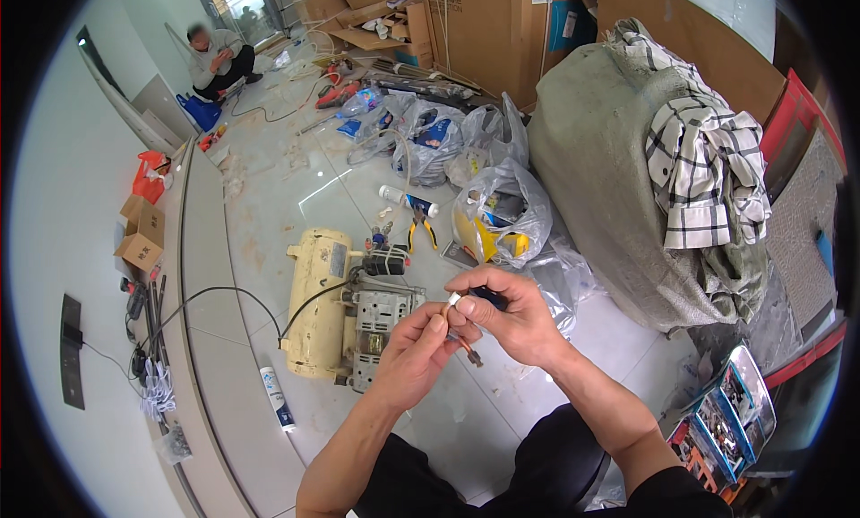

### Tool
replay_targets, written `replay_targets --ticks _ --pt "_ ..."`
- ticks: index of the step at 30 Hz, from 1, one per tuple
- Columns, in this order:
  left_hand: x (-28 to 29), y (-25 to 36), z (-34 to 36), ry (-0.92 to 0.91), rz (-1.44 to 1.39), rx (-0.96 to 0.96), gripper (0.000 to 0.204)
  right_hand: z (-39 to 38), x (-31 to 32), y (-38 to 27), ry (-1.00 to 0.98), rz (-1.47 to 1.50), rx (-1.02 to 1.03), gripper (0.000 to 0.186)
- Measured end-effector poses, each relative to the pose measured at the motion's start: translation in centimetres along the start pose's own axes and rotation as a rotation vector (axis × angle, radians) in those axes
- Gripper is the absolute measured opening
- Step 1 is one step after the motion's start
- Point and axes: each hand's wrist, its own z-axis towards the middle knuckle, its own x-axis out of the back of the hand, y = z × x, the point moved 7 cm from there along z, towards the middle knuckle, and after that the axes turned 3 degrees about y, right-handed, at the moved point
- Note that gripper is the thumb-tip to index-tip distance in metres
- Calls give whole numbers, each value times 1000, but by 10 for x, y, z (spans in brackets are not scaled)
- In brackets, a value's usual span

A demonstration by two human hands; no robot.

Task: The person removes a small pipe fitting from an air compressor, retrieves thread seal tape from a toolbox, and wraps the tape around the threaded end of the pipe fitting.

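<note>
Close together in front of me, both hands are closed on small parts. My left hand (414,346) pinches a thin copper-coloured tube (470,351), whose darker end sticks out below the fingers. Between the thumb and fingers of my right hand (515,312) is a small white piece (454,299) at the tube's upper end; its exact kind is hidden. A dark blue-black object (488,296) shows within the right hand's grip, mostly covered. Just beyond my left hand stands an air compressor with a cream tank (315,308) and a grey motor (381,325).
Yellow-black pliers (420,230) and a sealant cartridge (408,201) lie beyond the compressor. Another cartridge (277,398) is on the floor at left. Plastic bags (506,209) and a covered bulky pile (600,178) stand at right. A person (215,59) crouches far left.
</note>
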Motion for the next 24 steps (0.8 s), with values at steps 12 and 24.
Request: replay_targets --ticks 12,24 --pt "10 1 -3 318 745 -47 20 -3 -2 -10 24 -832 346 15" --pt "23 8 0 171 787 184 13 -4 -4 -3 -167 -777 247 12"
